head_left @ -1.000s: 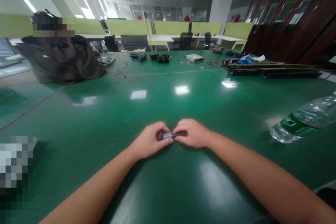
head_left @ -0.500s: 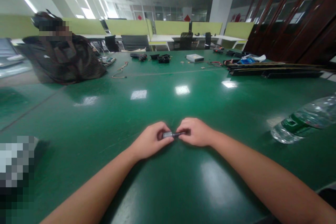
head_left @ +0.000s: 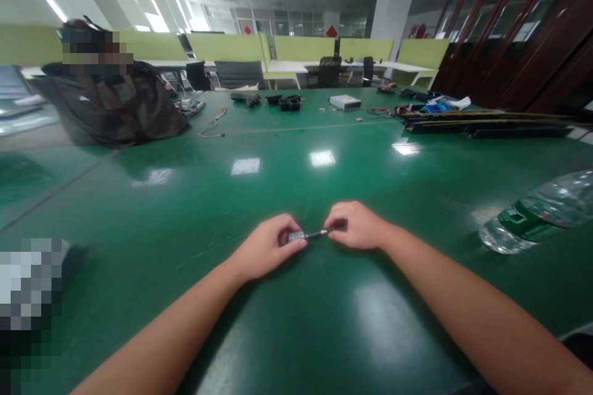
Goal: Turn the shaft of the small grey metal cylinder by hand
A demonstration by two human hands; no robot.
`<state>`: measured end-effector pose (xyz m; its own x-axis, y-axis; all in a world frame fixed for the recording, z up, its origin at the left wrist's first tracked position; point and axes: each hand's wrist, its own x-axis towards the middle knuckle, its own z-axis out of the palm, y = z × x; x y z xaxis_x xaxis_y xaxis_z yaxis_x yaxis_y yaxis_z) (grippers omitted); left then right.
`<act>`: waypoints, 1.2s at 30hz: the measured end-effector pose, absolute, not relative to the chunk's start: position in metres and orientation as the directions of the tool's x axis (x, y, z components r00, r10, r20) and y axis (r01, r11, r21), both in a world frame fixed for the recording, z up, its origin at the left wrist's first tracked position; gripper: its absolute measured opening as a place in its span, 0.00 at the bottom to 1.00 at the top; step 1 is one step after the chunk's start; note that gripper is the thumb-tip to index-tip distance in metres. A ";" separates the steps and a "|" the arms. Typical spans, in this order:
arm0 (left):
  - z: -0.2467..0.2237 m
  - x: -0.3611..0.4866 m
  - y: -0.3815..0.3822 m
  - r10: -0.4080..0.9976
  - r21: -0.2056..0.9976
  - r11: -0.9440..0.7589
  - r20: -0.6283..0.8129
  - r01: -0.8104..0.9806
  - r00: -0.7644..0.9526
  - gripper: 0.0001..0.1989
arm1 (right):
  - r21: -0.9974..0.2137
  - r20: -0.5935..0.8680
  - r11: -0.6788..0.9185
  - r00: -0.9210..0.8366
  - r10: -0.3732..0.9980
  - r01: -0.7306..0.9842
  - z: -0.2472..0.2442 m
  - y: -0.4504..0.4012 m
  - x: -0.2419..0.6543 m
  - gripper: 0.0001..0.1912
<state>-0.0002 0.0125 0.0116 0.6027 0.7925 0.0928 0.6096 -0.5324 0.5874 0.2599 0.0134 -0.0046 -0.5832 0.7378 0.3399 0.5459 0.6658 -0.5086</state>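
Note:
My left hand (head_left: 269, 247) pinches the thick silvery end of a small slim object (head_left: 297, 237), low over the green table (head_left: 278, 197). From that end a thin dark shaft (head_left: 317, 234) runs to the right, and its far tip lies between the closed fingertips of my right hand (head_left: 356, 225). A short gap separates the two hands. The object is too small to tell exactly what it is.
A clear plastic bottle (head_left: 532, 216) with a green label lies at the right. A large dark bag (head_left: 125, 105) stands at the back left. Along the far side are a flat grey box (head_left: 344, 102), black parts (head_left: 290, 103) and long black strips (head_left: 514, 130).
My right hand has moved to the right and slightly away from me, and more of the thin shaft shows between the hands. My left hand has stayed almost in place.

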 end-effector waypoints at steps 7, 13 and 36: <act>0.012 0.000 0.012 0.797 0.582 -0.528 0.089 0.618 0.597 0.14 | -0.654 0.251 0.523 -0.497 0.831 0.546 -0.005 0.022 0.277 0.06; 0.010 0.001 0.012 0.792 0.575 -0.540 0.101 0.614 0.602 0.13 | -0.664 0.243 0.546 -0.543 0.804 0.511 -0.007 0.013 0.254 0.07; 0.012 0.000 0.013 0.758 0.584 -0.579 0.129 0.569 0.640 0.12 | -0.492 0.385 0.716 -0.614 0.690 0.496 -0.010 0.004 0.226 0.08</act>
<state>-0.0004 0.0128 0.0117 0.6399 0.7577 0.1286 0.5686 -0.5793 0.5840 0.2256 0.0037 -0.0105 -0.6135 0.6896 0.3848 0.4959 0.7156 -0.4919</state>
